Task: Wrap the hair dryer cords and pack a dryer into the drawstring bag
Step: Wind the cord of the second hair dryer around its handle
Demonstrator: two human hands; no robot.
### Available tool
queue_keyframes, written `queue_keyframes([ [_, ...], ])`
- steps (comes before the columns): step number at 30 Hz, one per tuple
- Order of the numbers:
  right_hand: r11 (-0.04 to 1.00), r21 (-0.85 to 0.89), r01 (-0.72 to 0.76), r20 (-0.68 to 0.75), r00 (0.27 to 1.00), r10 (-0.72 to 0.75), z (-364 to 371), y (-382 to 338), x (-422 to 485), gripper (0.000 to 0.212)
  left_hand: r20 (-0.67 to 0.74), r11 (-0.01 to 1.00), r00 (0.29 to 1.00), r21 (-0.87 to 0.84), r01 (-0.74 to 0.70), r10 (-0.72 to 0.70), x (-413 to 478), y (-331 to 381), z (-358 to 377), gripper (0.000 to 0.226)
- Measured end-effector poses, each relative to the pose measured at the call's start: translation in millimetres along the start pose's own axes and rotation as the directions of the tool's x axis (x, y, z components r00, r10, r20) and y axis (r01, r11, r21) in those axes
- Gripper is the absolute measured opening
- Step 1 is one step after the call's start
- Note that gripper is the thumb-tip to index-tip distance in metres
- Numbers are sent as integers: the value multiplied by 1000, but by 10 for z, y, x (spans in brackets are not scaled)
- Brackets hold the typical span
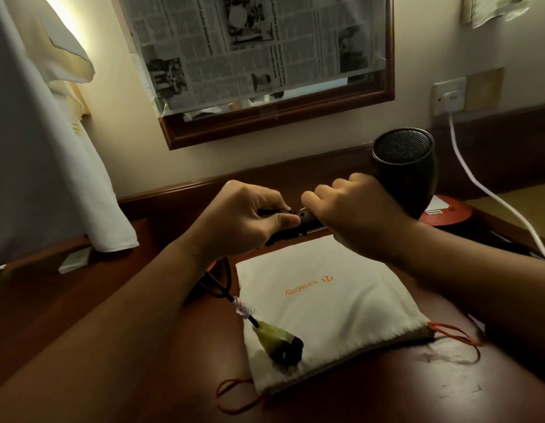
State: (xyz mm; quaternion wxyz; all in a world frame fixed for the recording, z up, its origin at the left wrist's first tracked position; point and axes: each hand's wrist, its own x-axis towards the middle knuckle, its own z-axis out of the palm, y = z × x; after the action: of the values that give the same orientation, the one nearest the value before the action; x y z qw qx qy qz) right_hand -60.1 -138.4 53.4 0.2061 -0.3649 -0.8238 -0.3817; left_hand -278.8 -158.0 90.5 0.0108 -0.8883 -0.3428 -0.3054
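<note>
I am in the cord-wrapping step, near the middle of the frame. My right hand (353, 215) is closed in a fist round the handle of the hair dryer (408, 166), whose rounded matte black body rises to the right with its fine mesh rear grille facing up. My left hand (243, 218) pinches the black cord (225, 279) between thumb and curled fingers, just beside the handle's end, where a dark bunch of cord seems to be gathered already. From under that hand the thin, rubbery cord hangs down in loose strands, carries a small white tag and ends in the plug (280, 346), which is sheathed in yellowish crinkled plastic and lies on the lower left corner of the drawstring bag (335, 300). The bag is flat, soft cream cloth with orange print, spread on the glossy reddish wooden table (417, 386) below my hands, with its orange drawstring (451, 332) looping out at the lower right. The slack has not yet been taken up, so I judge the next move calls for drawing the strands tight round the handle, lifting the plug off the cloth, then opening the bag's mouth.
</note>
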Motion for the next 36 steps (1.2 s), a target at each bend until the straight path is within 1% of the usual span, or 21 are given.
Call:
queue_keyframes([
  [3, 999, -15, 29, -89, 996, -30, -54, 75, -40, 9, 91, 994, 995, -104, 45, -35, 31, 40, -191, 24],
  [5, 999, 2, 35, -112, 993, -34, -106, 51, -77, 24, 197, 981, 979, -170, 90, -55, 62, 39, -314, 26],
  [6, 999, 16, 46, -126, 991, -43, -138, 22, -101, 23, 245, 974, 968, -199, 104, -53, 75, 32, -363, 25],
  [8, 997, 41, 68, -130, 990, -62, -211, -50, -123, 7, 292, 943, 955, -301, 143, -51, 78, -26, -416, 23],
  [10, 991, 97, 95, -140, 987, -81, -317, -105, -111, 12, 302, 852, 951, -477, 216, -73, 39, -77, -388, 25],
  [11, 986, 131, 99, -143, 986, -80, -378, -118, -97, 11, 306, 776, 948, -577, 254, -82, 0, -86, -333, 27],
  [13, 978, 186, 91, -150, 987, -63, -470, -132, -74, 10, 281, 589, 952, -752, 296, -119, -98, -104, -156, 25],
  [14, 976, 207, 73, -166, 985, -38, -496, -119, -63, 12, 251, 514, 953, -803, 302, -169, -142, -98, -49, 21],
  [15, 972, 230, 49, -173, 985, -8, -526, -102, -53, 13, 223, 483, 945, -817, 315, -239, -188, -69, 58, 20],
  [16, 966, 256, 27, -190, 981, 22, -553, -75, -43, 15, 209, 499, 927, -794, 347, -312, -238, -20, 153, 25],
  [17, 960, 280, 4, -203, 978, 55, -578, -41, -30, 16, 212, 539, 904, -744, 395, -370, -287, 33, 230, 32],
  [19, 957, 285, -53, -197, 974, 113, -619, 33, 2, 20, 253, 635, 864, -593, 494, -436, -381, 177, 312, 40],
  [21, 962, 243, -120, -154, 975, 161, -620, 100, 33, 19, 240, 735, 849, -424, 528, -471, -420, 339, 319, 33],
  [22, 962, 223, -159, -130, 973, 191, -614, 124, 40, 19, 187, 801, 864, -324, 504, -468, -419, 419, 305, 27],
  [24, 955, 187, -231, -78, 965, 249, -589, 125, 52, 21, 65, 920, 923, -77, 384, -380, -388, 596, 260, 20],
  [25, 950, 173, -261, -42, 961, 272, -583, 98, 57, 23, 45, 947, 946, 41, 318, -320, -365, 688, 228, 19],
  [28, 939, 171, -300, 87, 954, 289, -602, -29, 68, 23, 34, 947, 974, 245, 210, -225, -289, 867, 93, 19],
  [30, 957, 137, -254, 146, 961, 234, -627, -89, 66, 23, 4, 930, 990, 344, 130, -140, -253, 891, -30, 23],
  [33, 980, 145, -137, 119, 986, 120, -659, -110, 3, 20, 6, 926, 1000, 378, -17, 16, -216, 848, -279, 19],
  [34, 984, 155, -91, 92, 993, 77, -670, -124, -25, 17, 9, 932, 998, 358, -63, 64, -207, 803, -355, 16],
  [36, 985, 171, -16, 43, 999, 9, -694, -169, -78, 11, 37, 952, 994, 288, -106, 99, -205, 680, -455, 16],
])
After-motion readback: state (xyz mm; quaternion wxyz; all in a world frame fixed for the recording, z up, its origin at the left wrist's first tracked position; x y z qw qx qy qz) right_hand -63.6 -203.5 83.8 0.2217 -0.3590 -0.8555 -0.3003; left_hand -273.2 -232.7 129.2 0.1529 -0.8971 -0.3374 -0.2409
